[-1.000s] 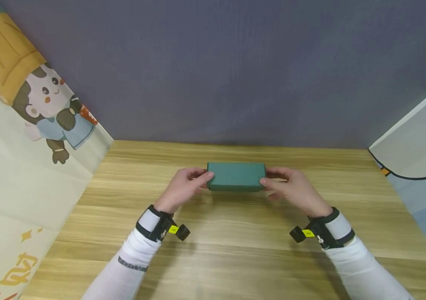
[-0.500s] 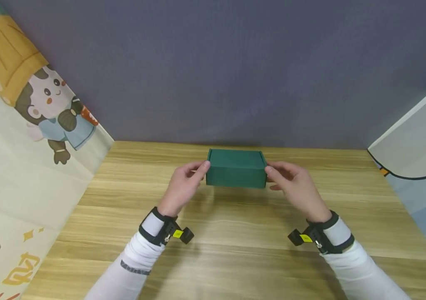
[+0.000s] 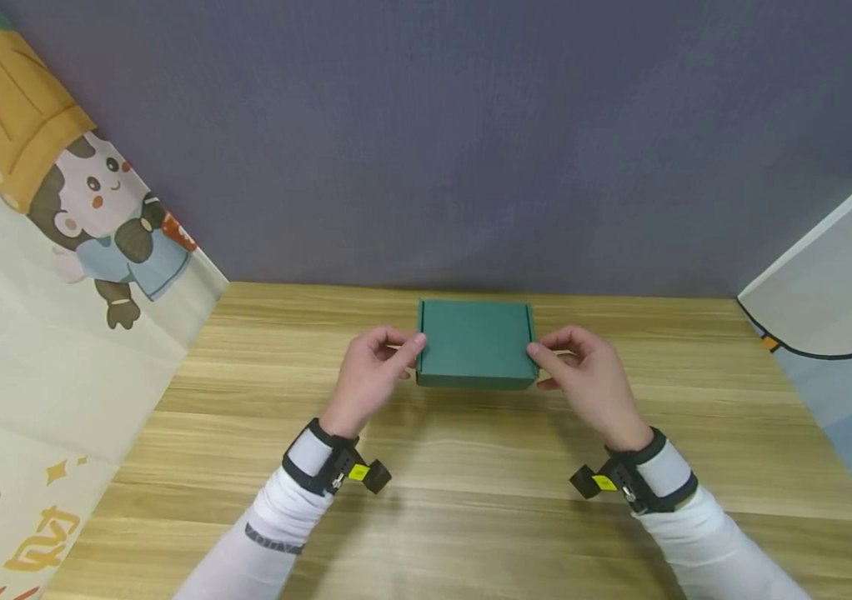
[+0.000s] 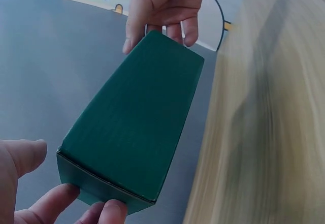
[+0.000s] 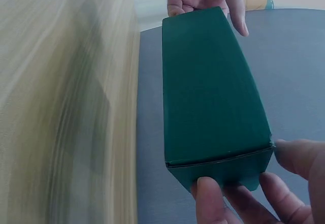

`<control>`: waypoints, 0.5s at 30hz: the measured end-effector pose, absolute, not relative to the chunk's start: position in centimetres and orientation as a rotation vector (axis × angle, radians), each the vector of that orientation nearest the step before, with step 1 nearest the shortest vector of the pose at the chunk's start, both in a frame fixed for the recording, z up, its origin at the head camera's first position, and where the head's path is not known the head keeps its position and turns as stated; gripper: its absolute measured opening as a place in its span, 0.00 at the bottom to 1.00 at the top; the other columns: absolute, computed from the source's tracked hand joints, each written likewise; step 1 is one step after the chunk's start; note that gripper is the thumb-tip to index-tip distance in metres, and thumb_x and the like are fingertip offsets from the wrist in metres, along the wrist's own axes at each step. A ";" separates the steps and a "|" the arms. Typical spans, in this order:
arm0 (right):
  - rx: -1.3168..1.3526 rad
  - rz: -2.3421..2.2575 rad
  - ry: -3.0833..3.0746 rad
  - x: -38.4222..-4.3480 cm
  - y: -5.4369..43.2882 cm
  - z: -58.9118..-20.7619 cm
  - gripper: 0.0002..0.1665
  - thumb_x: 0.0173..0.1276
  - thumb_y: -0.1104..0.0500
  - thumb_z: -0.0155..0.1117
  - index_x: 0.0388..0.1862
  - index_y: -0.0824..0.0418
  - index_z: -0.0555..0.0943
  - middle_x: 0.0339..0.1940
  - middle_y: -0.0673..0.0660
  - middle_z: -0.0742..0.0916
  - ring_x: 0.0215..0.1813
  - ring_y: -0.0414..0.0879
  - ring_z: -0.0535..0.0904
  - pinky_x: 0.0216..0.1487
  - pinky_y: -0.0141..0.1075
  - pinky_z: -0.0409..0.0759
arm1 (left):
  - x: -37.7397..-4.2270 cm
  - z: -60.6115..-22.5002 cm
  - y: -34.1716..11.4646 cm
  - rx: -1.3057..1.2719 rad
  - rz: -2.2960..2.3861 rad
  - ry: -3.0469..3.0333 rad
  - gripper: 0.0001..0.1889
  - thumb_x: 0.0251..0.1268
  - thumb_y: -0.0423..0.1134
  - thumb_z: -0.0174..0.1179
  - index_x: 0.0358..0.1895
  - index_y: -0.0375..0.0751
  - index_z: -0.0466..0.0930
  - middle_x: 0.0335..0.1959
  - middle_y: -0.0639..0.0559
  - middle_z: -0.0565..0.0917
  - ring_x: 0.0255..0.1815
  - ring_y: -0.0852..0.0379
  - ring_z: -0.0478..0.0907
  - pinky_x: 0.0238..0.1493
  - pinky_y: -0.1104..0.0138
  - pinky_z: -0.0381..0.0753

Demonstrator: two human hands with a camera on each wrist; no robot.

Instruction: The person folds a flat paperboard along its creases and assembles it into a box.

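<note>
A closed green cardboard box [image 3: 477, 340] is held above the far part of the table, its broad lid facing the head camera. My left hand [image 3: 372, 373] grips its left end, thumb at the lid's edge and fingers at the end wall. At the opposite end my right hand [image 3: 593, 379] grips it in the same way. In the left wrist view, one long side of the box [image 4: 132, 117] fills the middle, with left fingertips against the near end. The right wrist view also shows the box [image 5: 213, 92], with right fingertips under its near end. Its contents are hidden.
The wooden table [image 3: 471, 517] spreads beneath both forearms, with arm shadows on it. A dark grey-blue wall panel [image 3: 456, 142] rises behind its back edge. Printed cartoon sheets flank the left [image 3: 36, 358] and right [image 3: 839, 317]. Each wrist wears a strapped-on camera.
The box has been tilted between the hands: first a narrow face showed, then the lid with a tall front, and now mostly the broad lid. Both hands have kept hold of its ends.
</note>
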State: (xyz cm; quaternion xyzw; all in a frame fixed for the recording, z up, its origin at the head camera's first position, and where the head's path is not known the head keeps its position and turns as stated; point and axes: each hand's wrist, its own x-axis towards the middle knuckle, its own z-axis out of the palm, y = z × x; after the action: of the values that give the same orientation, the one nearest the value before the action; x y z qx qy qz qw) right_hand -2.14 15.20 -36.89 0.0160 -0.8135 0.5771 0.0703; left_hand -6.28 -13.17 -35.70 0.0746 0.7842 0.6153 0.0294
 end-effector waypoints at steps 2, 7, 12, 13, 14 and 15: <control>0.041 1.748 -2.466 -2.1 15.2 -37.1 0.25 0.66 0.47 0.65 0.55 0.61 0.76 0.47 0.60 0.82 0.38 0.42 0.86 0.35 0.42 0.86 | -6.2 -36.0 -13.1 0.218 1.889 2.409 0.17 0.60 0.52 0.67 0.39 0.42 0.81 0.38 0.47 0.84 0.35 0.43 0.83 0.40 0.52 0.84; 0.053 1.645 -2.555 -2.0 15.3 -37.7 0.34 0.68 0.46 0.64 0.69 0.57 0.70 0.48 0.61 0.83 0.36 0.43 0.85 0.35 0.37 0.86 | -6.2 -36.7 -13.1 0.207 1.883 2.340 0.20 0.60 0.46 0.67 0.53 0.43 0.79 0.43 0.45 0.82 0.31 0.50 0.83 0.40 0.46 0.84; 0.043 1.546 -2.625 -2.0 15.2 -38.4 0.37 0.67 0.45 0.64 0.71 0.57 0.67 0.47 0.59 0.84 0.40 0.44 0.84 0.36 0.38 0.86 | -6.2 -37.5 -13.0 0.205 1.848 2.326 0.25 0.61 0.44 0.67 0.62 0.47 0.75 0.44 0.44 0.80 0.26 0.51 0.83 0.38 0.45 0.84; 0.040 1.538 -2.635 -2.0 15.1 -38.6 0.37 0.67 0.45 0.64 0.71 0.58 0.68 0.47 0.59 0.84 0.41 0.45 0.84 0.37 0.39 0.86 | -6.2 -37.7 -13.0 0.200 1.844 2.325 0.25 0.61 0.43 0.67 0.62 0.47 0.75 0.45 0.44 0.81 0.26 0.51 0.83 0.38 0.45 0.83; 0.041 1.532 -2.644 -2.0 15.1 -38.7 0.37 0.67 0.45 0.64 0.71 0.59 0.68 0.47 0.59 0.84 0.41 0.46 0.84 0.37 0.39 0.86 | -6.2 -37.8 -13.0 0.200 1.842 2.324 0.25 0.61 0.43 0.67 0.62 0.48 0.75 0.45 0.45 0.81 0.27 0.51 0.83 0.38 0.45 0.83; 0.042 1.537 -2.646 -2.0 15.0 -38.9 0.36 0.68 0.46 0.64 0.70 0.60 0.69 0.46 0.60 0.84 0.42 0.48 0.84 0.37 0.40 0.86 | -6.2 -38.0 -13.0 0.200 1.836 2.326 0.25 0.61 0.42 0.67 0.62 0.49 0.75 0.47 0.46 0.81 0.27 0.51 0.83 0.39 0.45 0.83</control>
State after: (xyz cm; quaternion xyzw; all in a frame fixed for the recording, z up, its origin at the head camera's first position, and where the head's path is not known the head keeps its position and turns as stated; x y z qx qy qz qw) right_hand -1.95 15.04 -38.86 0.0136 -0.8640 0.5017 0.0406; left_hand -6.17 -13.03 -37.99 0.0672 0.7802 0.6160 0.0856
